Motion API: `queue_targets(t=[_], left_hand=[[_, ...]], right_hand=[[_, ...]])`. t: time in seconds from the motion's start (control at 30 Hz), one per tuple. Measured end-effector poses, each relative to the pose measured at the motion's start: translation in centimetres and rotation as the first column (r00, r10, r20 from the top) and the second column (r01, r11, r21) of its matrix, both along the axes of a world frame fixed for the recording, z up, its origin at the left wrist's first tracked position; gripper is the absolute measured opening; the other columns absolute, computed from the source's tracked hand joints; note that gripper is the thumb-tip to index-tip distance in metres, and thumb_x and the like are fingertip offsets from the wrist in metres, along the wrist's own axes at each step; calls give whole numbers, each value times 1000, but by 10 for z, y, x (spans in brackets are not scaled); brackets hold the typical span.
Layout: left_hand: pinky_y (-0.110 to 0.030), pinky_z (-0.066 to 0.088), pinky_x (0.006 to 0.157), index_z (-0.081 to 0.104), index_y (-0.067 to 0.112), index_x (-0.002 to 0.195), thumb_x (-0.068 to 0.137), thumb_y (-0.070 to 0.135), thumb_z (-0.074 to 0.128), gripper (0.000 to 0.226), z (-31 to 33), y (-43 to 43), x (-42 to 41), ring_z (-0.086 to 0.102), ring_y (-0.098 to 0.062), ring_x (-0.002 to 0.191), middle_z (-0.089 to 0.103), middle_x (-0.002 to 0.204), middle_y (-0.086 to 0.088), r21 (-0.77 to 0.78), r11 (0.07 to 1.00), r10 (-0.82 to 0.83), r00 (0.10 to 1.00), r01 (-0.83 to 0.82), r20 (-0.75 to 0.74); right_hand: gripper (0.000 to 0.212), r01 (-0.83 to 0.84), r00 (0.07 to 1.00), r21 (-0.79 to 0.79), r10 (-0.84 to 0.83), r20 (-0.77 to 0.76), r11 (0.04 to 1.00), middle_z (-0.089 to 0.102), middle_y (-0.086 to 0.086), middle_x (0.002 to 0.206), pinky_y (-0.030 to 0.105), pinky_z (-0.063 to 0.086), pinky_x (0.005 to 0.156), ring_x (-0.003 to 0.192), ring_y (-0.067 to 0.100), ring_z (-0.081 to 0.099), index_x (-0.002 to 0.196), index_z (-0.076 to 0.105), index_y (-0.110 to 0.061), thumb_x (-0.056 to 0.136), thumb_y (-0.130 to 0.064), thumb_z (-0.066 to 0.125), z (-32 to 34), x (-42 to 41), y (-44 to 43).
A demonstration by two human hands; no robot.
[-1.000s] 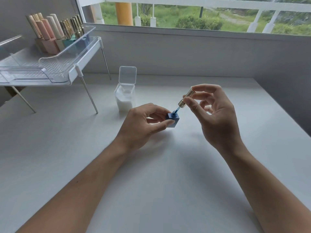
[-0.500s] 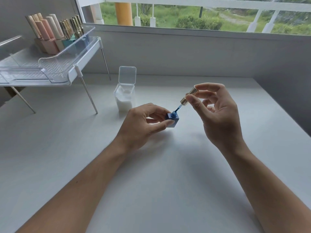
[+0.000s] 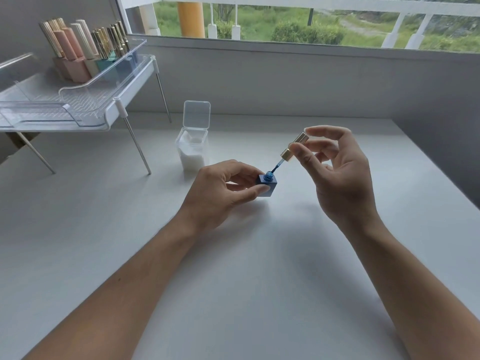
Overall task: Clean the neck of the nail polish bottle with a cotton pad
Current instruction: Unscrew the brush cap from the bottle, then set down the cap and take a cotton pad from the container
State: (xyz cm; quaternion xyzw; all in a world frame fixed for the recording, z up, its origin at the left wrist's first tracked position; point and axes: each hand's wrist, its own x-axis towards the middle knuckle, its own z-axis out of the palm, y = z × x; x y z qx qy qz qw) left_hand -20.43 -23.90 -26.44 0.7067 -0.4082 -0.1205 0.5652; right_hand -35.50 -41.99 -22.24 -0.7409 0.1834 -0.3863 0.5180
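Observation:
A small square dark-blue nail polish bottle (image 3: 268, 187) stands on the white table (image 3: 259, 268), its open neck smeared with blue polish. My left hand (image 3: 220, 193) pinches the bottle from the left between thumb and fingers. My right hand (image 3: 337, 175) holds the gold cap (image 3: 293, 148) tilted up to the right. The cap's thin brush (image 3: 276, 167) slants down to the bottle's neck, its tip at the rim. Behind the bottle stands a clear box (image 3: 192, 149) with its lid flipped up, filled with white cotton pads.
A clear raised shelf (image 3: 78, 110) on thin metal legs stands at the back left. On it are several nail polish bottles (image 3: 85, 55) with pink, cream and gold caps. A grey wall and window sill run behind the table. The table's right edge slants near my right hand.
My right hand has drawn the cap up and to the right, so more of the brush stem shows outside the bottle's neck. My left hand and the bottle have stayed put.

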Motion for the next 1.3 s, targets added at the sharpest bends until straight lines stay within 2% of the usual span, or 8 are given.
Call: queue_targets(t=[0.23, 0.33, 0.43, 0.53, 0.7, 0.9, 1.03, 1.3], left_hand=[[-39, 67, 101, 88, 17, 114, 93, 13, 93, 23, -2, 0, 3, 84, -16, 104, 87, 109, 2, 0, 1000, -7, 998, 7, -57], [-41, 66, 103, 89, 24, 113, 92, 16, 93, 22, 0, 1, 7, 84, -14, 105, 88, 110, 4, 18, 1000, -7, 996, 8, -94], [-36, 60, 106, 87, 37, 110, 93, 26, 92, 20, 2, 4, 10, 79, 0, 105, 87, 109, 17, 70, 997, 26, 998, -22, -49], [-23, 49, 94, 88, 38, 111, 93, 33, 92, 20, 3, 4, 14, 75, 4, 105, 86, 107, 23, 109, 992, 59, 998, -57, -16], [-8, 40, 65, 90, 26, 115, 94, 27, 92, 21, 1, 4, 14, 63, 15, 75, 85, 99, 16, 95, 993, 72, 997, -71, 2], [-5, 40, 64, 89, 20, 118, 95, 24, 90, 23, 2, 5, 15, 58, 16, 64, 81, 97, 17, 90, 994, 66, 998, -65, -2], [-4, 42, 66, 89, 25, 115, 94, 29, 92, 21, -1, 5, 18, 63, 13, 72, 82, 91, 22, 98, 994, 51, 998, -49, -22], [-4, 46, 71, 89, 25, 114, 94, 30, 92, 21, -3, 5, 22, 70, 8, 88, 85, 96, 20, 97, 995, 36, 999, -33, -28]], right_hand=[[39, 14, 1000, 145, -11, -22, 989, 87, -6, 108, 25, 57, 97, 110, 8, 79, 127, 69, -25, 98, -45, 86, 4, -1, -2], [42, 6, 998, 219, 7, -58, 976, 88, -8, 104, 10, 52, 79, 95, -6, 77, 129, 69, -25, 97, -45, 86, 6, 0, -4], [39, -16, 986, 219, 52, -159, 975, 88, -12, 98, 17, 48, 75, 84, -11, 72, 128, 71, -27, 97, -48, 84, 4, 0, -7], [29, -54, 960, 193, 104, -260, 980, 87, -16, 91, 22, 45, 75, 79, -15, 70, 120, 75, -28, 99, -47, 82, 1, 1, -10], [26, -72, 916, 139, 121, -382, 988, 87, -15, 93, 19, 47, 75, 82, -17, 72, 115, 80, -32, 98, -52, 82, -4, 0, -13], [21, -68, 856, 25, 71, -513, 997, 86, -17, 90, 30, 45, 72, 68, -4, 66, 107, 78, -33, 100, -53, 79, -11, 0, -13], [15, -21, 802, -96, -40, -595, 995, 81, -29, 83, 51, 50, 103, 85, 0, 71, 100, 75, -38, 99, -53, 73, -13, 1, -11], [15, -42, 717, -317, -192, -670, 948, 78, -23, 89, 40, 26, 92, 97, -16, 57, 99, 71, -39, 101, -54, 69, -12, 0, -11]])
